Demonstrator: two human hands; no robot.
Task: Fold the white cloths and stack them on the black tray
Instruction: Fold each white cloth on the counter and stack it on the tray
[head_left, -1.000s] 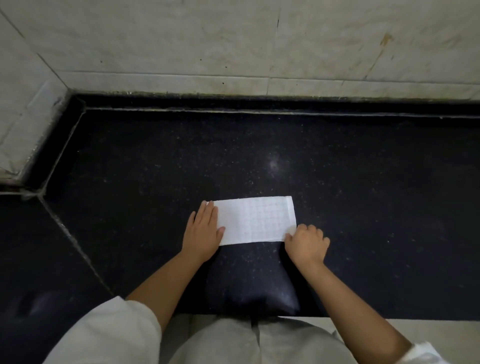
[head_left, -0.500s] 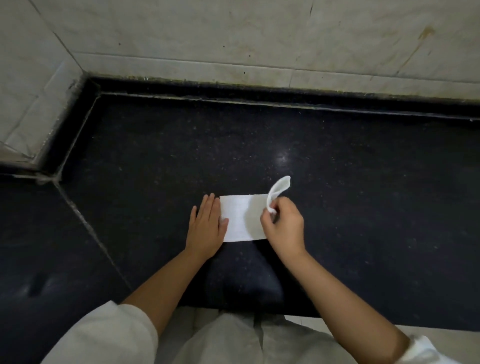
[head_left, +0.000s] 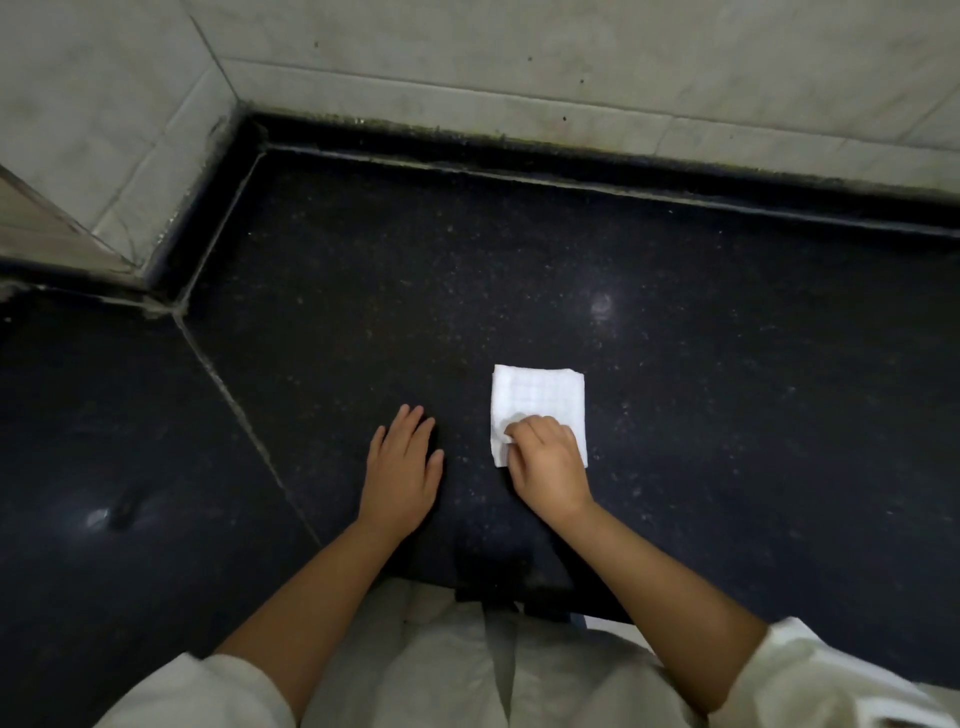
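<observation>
cloth (head_left: 540, 400): light, limp; lift by its folded edge.
right hand (head_left: 548, 460): fingers curled, pinching its near corner.
left hand (head_left: 402, 462): flat, holding nothing.

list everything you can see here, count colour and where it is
white cloth: 1, white with a faint grid, folded small, flat on the counter right of centre
counter: 1, black speckled stone, fills the middle; a seam runs diagonally on its left part
wall tiles: pale grey, along the top and the upper left corner
sleeves: 2, off-white, at the bottom corners
left hand: 1, fingers straight, flat on the counter, apart from the cloth
right hand: 1, pinches the cloth's near left edge
black tray: none in view
</observation>
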